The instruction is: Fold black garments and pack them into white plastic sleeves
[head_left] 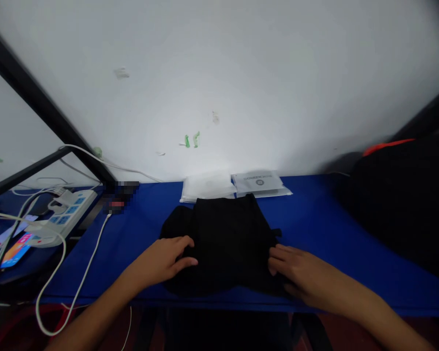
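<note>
A black piece of folded cloth [230, 239], perhaps a garment, lies on the blue table in front of me. A short dark tab sticks out from its right side. My left hand [164, 261] rests on its left part, thumb and forefinger apart; the other fingers are partly hidden. At the right edge, my right hand [290, 268] has its fingers curled onto the cloth, with the thumb low and hardly visible. Just behind the cloth are a white plastic pouch [207, 186] and a second frosted pouch [259, 183] with a dark logo.
The blue table [310, 209] runs up to a white wall [241, 87]. On the left are a power strip [68, 214], a phone [18, 249], loose white cables and a blurred-out dark item [120, 197]. A large black bulky thing [398, 195] with an orange edge fills the right.
</note>
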`<act>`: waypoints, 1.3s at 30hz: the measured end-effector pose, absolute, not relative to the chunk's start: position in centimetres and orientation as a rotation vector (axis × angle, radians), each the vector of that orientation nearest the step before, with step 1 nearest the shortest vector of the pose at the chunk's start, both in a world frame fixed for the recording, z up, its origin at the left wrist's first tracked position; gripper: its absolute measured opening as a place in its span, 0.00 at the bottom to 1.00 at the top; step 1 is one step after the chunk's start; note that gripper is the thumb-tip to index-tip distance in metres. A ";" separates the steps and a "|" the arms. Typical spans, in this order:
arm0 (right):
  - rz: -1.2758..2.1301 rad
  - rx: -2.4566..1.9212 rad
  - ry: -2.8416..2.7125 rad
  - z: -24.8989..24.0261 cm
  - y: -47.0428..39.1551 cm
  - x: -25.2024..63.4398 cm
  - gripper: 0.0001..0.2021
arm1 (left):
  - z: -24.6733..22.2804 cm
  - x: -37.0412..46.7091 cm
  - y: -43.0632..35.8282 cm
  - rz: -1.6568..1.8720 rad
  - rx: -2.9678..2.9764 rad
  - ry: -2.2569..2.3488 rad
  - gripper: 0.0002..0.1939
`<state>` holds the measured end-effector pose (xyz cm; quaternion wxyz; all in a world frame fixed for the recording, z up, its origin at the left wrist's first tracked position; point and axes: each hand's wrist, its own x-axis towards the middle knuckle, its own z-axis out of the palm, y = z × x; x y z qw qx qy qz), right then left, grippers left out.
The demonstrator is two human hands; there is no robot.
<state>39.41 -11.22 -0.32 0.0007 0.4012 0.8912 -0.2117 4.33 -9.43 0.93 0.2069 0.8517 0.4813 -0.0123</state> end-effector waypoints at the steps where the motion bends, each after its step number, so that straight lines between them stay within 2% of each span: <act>1: -0.667 1.257 2.802 -0.3 -11.2 39.5 0.11 | 0.6 4.1 -9.3 -0.038 2.378 1.415 0.20; 4: -0.727 1.240 2.814 0.0 -11.3 39.6 0.02 | 0.0 3.6 -9.4 -0.081 2.372 1.582 0.25; 7: -0.766 1.222 2.853 0.2 -11.3 39.5 0.15 | -0.3 3.6 -9.8 -0.012 2.361 1.687 0.27; 11: -0.639 1.319 2.950 0.2 -9.3 39.9 0.17 | -1.8 4.1 -10.3 0.333 2.470 1.802 0.29; 15: -0.337 1.499 3.084 -1.1 -3.7 41.5 0.13 | -4.7 4.4 -11.3 0.392 2.457 1.878 0.37; 16: -0.210 1.548 3.099 -1.8 -1.9 42.0 0.14 | -5.4 4.4 -11.6 0.363 2.429 1.893 0.38; 20: 0.265 1.616 2.891 -4.5 4.9 42.9 0.29 | -6.9 4.3 -12.1 0.350 2.399 1.871 0.40; 25: 0.459 1.803 2.650 -5.8 9.0 42.4 0.26 | -6.6 4.5 -11.9 0.356 2.381 1.819 0.40; 32: 0.519 1.938 2.537 -3.9 8.2 43.2 0.24 | -6.2 5.1 -11.6 0.321 2.416 1.820 0.39; 36: 0.789 1.997 2.581 -0.7 5.1 42.8 0.22 | -4.6 5.0 -10.8 0.269 2.479 1.788 0.41; 39: 0.994 1.831 2.809 1.3 1.3 40.0 0.23 | -2.5 6.2 -9.5 0.453 2.571 1.788 0.39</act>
